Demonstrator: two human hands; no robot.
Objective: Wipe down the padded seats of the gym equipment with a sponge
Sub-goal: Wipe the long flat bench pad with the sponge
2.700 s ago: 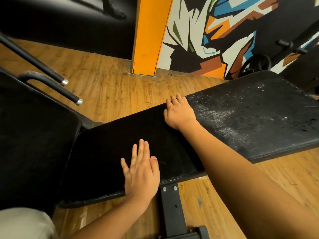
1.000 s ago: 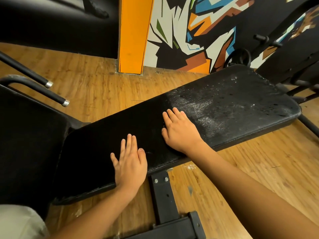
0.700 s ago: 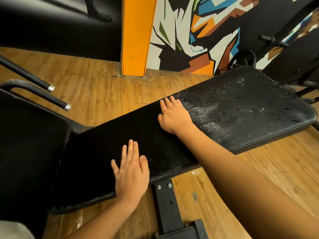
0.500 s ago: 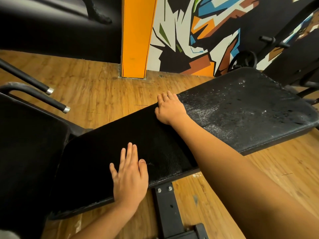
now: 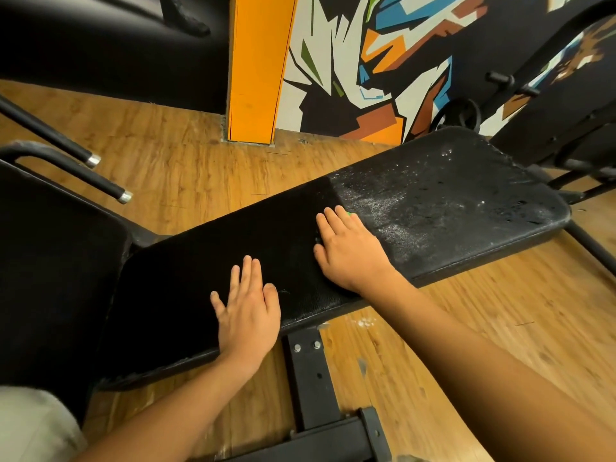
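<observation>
Wood floor (image 5: pixel 200 181) all around, with a painted mural (image 5: pixel 366 61) and an orange pillar (image 5: pixel 260 68) at the back. The long black pad (image 5: pixel 233 248) runs across the middle on a black steel post (image 5: pixel 310 378). Its left half looks dark and clean, while the right half has whitish suds or residue (image 5: pixel 400 211) on it. Another black seat (image 5: pixel 50 261) sits just left of it. The left hand (image 5: pixel 248 315) lies flat on the pad's near edge, grip wide, fingers straight, holding nothing. The right hand (image 5: pixel 350 255) presses flat right where clean meets sudsy, grip also spread. The sponge (image 5: pixel 349 214) is under it; only a green bit pokes out by the fingertips.
</observation>
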